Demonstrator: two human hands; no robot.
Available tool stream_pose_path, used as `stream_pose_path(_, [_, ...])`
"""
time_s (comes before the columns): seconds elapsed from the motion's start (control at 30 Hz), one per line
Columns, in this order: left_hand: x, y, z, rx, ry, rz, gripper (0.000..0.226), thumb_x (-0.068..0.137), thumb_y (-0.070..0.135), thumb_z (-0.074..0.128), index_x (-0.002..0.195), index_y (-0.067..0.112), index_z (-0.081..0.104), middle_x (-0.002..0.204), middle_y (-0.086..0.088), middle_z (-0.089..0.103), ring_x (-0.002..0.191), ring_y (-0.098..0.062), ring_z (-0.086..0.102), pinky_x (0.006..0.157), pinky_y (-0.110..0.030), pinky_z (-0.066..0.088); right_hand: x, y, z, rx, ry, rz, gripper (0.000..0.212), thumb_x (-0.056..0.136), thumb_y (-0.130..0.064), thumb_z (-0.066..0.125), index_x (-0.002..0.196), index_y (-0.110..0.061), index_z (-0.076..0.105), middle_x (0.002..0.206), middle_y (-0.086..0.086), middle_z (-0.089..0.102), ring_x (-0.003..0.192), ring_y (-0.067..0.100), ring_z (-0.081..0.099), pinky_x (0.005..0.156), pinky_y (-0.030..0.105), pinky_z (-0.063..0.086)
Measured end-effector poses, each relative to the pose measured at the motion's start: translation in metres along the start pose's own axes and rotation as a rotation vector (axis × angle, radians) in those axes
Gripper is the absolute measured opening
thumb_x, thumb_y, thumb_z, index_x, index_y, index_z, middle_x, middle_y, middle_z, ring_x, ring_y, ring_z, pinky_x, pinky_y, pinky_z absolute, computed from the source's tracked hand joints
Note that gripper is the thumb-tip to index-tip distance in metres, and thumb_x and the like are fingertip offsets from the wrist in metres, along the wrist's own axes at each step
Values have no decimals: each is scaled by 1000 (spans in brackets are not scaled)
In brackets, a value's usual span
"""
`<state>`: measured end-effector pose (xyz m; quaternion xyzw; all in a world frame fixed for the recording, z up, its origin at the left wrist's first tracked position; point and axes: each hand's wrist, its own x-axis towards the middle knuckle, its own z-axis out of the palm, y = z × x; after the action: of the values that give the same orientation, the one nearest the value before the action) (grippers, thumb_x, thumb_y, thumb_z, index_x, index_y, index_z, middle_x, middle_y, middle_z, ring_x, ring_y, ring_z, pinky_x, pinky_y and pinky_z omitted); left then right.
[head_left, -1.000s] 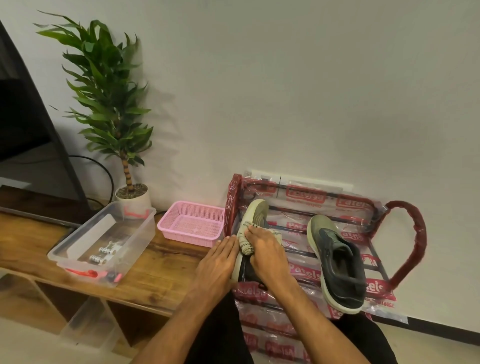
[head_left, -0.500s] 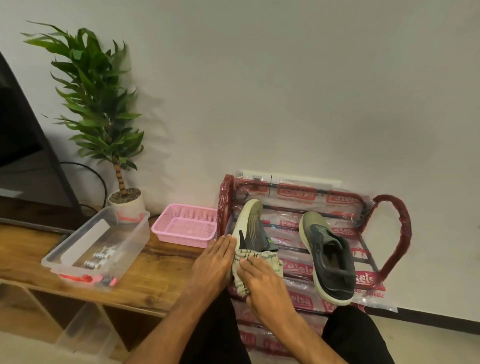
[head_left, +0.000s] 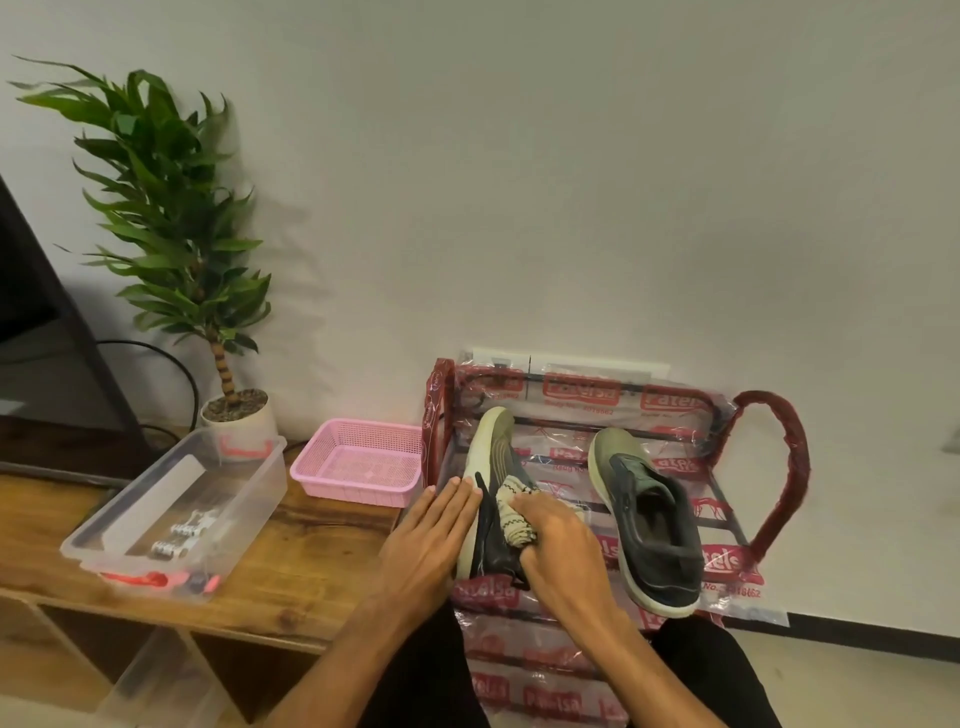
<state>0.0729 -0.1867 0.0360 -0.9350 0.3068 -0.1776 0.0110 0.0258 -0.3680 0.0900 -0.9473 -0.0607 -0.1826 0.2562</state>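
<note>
Shoe (head_left: 493, 457), olive knit with a pale rubber sole, lies at lower centre on one plastic-wrapped wire rack (head_left: 779, 467). The left hand (head_left: 431, 535) presses flat against its side; the right hand (head_left: 558, 551) grips one bunched, patterned cloth (head_left: 511, 512) on it. A second shoe (head_left: 649, 525) lies to its right.

Olive-and-black shoe (head_left: 492, 452) (pale sole leftward), tipped on its side at lower centre; cream patterned cloth (head_left: 511, 514) bunched against its upper.

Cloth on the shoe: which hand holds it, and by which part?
The right hand grips the cloth as a bunch, fingers curled over its middle, pressed onto the shoe. The left hand holds nothing: straight fingers lie against the shoe's side.
</note>
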Motion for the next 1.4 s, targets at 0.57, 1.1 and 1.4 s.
stream_pose_path(0.57, [42,0,-56,-156,229,14,93,71,59,70,144,11,36,141,-11,50,129,-24,50,107,-32,31,35,-4,-45,261,255,59,67,70,15,53,128,-18,62,125,4,65,110,19,61,92,42,53])
stream_pose_path(1.1, [52,-14,-70,-465,385,-208,62,81,63,52,134,32,38,143,0,40,127,-16,45,94,-35,52,66,-21,-36,36,301,-274,76,60,19,66,129,-11,60,133,6,59,129,22,49,108,45,40])
stream_pose_path(1.4, [51,-3,-54,-295,368,-224,81,73,52,74,136,21,34,145,-16,35,128,-34,47,90,-42,55,78,-24,-26,65,345,-315,68,66,17,68,128,-10,60,133,7,59,130,14,41,110,45,34])
